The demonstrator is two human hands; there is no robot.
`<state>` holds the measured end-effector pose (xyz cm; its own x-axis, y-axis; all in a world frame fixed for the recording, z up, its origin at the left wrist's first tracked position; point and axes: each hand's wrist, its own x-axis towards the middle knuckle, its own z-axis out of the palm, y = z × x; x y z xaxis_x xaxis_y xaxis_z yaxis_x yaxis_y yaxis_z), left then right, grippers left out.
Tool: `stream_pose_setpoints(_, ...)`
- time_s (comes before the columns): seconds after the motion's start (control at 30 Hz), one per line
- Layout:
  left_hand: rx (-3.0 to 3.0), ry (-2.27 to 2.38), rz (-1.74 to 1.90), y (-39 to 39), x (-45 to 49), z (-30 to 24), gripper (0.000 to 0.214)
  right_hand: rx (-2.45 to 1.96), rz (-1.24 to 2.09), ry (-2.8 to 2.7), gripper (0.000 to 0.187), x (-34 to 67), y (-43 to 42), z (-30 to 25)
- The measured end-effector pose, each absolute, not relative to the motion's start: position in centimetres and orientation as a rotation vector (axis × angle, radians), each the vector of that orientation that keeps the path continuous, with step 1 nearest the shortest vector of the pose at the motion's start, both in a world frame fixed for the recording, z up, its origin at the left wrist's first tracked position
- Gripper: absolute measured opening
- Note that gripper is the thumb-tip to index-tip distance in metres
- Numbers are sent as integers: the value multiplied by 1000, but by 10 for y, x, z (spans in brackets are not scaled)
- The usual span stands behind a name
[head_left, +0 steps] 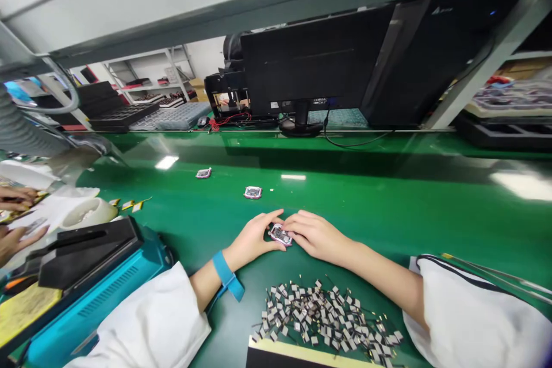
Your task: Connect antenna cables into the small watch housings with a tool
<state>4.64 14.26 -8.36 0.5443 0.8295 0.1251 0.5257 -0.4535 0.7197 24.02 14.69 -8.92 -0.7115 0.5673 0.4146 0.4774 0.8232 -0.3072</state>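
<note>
A small pink-rimmed circuit module (280, 234) lies on the green conveyor belt (388, 207), pinched between both my hands. My left hand (252, 237), with a blue wrist strap, grips its left side with closed fingers. My right hand (314, 234) holds the right side, fingers curled over it. Just in front of me is a pile of several small grey-and-black parts (323, 316). Two more pink-rimmed modules (252, 192) (203, 173) lie farther out on the belt.
A teal and black machine (86, 276) stands at my left. Another person's hands (15, 218) are at work at the far left near a white dish (86, 213). A black monitor (319, 63) and component trays (172, 116) stand behind the belt.
</note>
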Motion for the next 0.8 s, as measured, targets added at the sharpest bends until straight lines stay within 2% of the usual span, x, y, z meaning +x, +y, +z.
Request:
stream_pose_setpoints(0.17, 2055, 1200, 775, 140, 53, -86, 66, -884, -39, -2445, 20, 231, 142, -89)
stream_pose_setpoints(0.3, 1970, 1121, 816, 140, 63, -87, 71, -927, -188, -2379, 16, 230, 143, -87)
stream_pose_setpoints(0.6, 1788, 913, 841, 144, 67, -88, 58, -875, -413, -2345, 15, 238, 145, -86)
stream_pose_setpoints(0.8, 1735, 904, 842, 147, 66, -89, 64, -870, -377, -2329, 18, 235, 148, -87)
